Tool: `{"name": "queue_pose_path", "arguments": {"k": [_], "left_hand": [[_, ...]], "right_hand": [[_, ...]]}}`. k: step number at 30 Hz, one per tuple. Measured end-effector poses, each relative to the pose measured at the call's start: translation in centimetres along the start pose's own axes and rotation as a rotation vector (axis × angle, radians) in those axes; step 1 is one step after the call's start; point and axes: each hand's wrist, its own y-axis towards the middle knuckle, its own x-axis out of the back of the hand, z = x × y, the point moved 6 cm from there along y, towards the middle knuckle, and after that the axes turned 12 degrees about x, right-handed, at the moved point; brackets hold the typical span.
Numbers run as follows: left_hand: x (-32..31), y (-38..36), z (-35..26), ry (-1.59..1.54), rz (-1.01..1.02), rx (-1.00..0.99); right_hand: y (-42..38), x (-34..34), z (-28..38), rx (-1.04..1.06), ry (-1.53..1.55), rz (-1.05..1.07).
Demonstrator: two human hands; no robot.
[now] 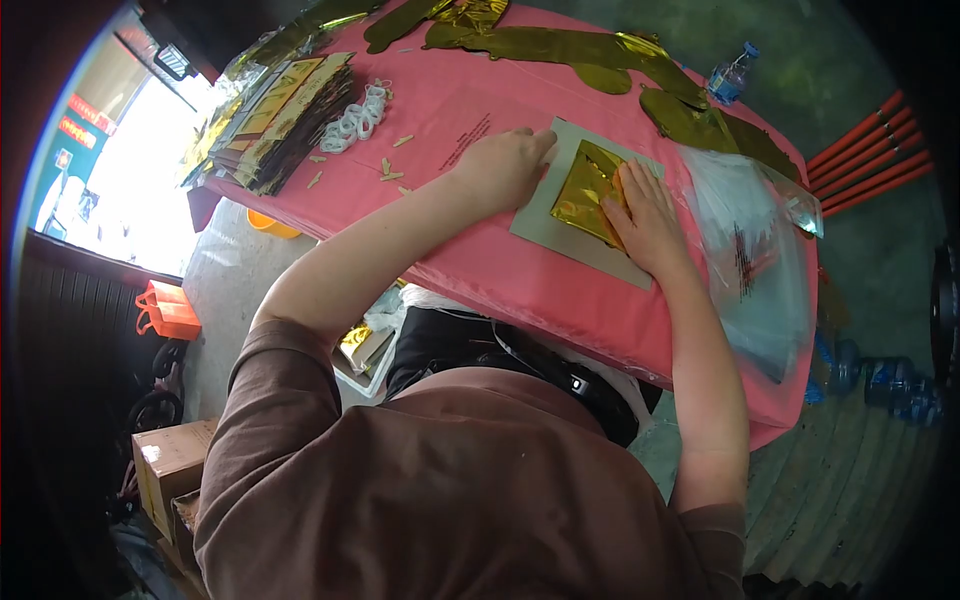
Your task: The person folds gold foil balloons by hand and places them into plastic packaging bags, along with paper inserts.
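A grey card point(560, 235) lies on the pink table cover point(470, 260). A folded gold foil piece point(583, 190) rests on the card. My left hand point(505, 165) lies on the card's upper left corner with the fingers curled, pressing it down. My right hand point(650, 225) lies flat on the right part of the gold foil, fingers spread slightly, pressing it against the card.
A stack of packaged gold items point(285, 120) and white rings point(360, 115) lie at the table's far left. Gold foil balloons point(600, 55) spread along the far edge. Clear plastic bags point(750, 260) lie right of the card. A water bottle point(732, 75) and orange rods point(870, 150) are beyond.
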Motion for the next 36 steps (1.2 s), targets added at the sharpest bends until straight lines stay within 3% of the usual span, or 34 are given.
{"name": "queue_pose_path", "arguments": {"k": [2,5,12,14,23,36], "left_hand": [[0.3,-0.2,0.8,-0.001,0.095,0.185],[0.6,-0.8,1.2,0.100,0.210,0.180],[1.8,-2.1,0.4,0.082,0.235,0.128],[1.8,-2.1,0.1,0.060,0.295,0.220],[0.2,-2.6,-1.5,0.067,0.161,0.142],[-1.7,0.3,-1.6,0.092,0.149,0.129]], "right_hand": [[0.0,0.0,0.0,-0.002,-0.002,0.001],[0.0,-0.1,0.0,0.003,-0.004,-0.002],[0.0,-0.2,-0.2,0.008,-0.031,0.001],[0.0,-0.3,-0.2,0.007,-0.034,0.006],[0.1,-0.2,-0.2,0.018,-0.035,0.000],[0.0,-0.2,-0.1,-0.011,-0.024,0.006]]}}
